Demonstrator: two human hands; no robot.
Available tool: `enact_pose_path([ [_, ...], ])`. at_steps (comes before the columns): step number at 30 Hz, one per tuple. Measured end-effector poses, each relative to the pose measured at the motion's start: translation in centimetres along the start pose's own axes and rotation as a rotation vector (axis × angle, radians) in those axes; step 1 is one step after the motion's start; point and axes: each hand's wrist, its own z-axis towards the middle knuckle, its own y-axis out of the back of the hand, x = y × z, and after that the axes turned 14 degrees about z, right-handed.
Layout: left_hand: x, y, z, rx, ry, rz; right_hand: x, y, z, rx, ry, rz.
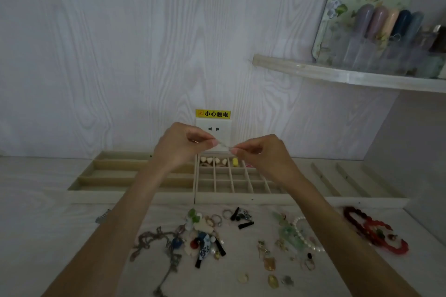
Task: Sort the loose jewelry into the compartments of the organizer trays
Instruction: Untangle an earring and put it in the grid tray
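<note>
- Both arms reach forward from the bottom edge and converge in mid-air above the trays; the forearms are bare and angled inward
- The left hand [179, 144] is raised in front of the wall socket [213, 129], wrist bent, thumb and forefinger pressed together on one end of a small pale piece [225, 145]
- The right hand [261, 154] sits slightly lower and just beside it, its fingers [235, 151] pinching the other end of the same piece; the remaining fingers curl under the palm
- That small piece is held between the two hands, above the far row of the grid tray [231, 181]; it is too small and blurred to tell what kind of jewelry it is
- The grid tray's far row holds several pale heart-shaped beads [210, 160] and a yellow bead [235, 162]; something pink beside it is mostly hidden by the right hand
- A tray with long slots [108, 176] lies touching the grid tray's left side; the left forearm covers part of it
- A third tray with long dividers [342, 179] lies to the right, partly behind the right forearm
- Loose jewelry [205, 234] is scattered on the worktop [48, 224] near the trays: a grey chain [154, 241], a white pearl strand [301, 231], a red bead bracelet [371, 231], rings and small charms
- The chain runs off the bottom edge; many small charms are too blurred to name
- A shelf [350, 77] at upper right carries a clear holder with coloured items, cut off by the frame edge
</note>
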Motion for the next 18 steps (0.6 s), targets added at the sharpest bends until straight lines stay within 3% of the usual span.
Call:
enact_pose_path([
  [5,1.6,0.7,2.1,0.167,0.101,0.445,-1.5,-3.6,2.9,0.162,-0.096,-0.198],
  [18,2.9,-1.0,2.6,0.389,0.034,0.648,-2.2,-6.7,4.7,0.28,-0.121,-0.634],
])
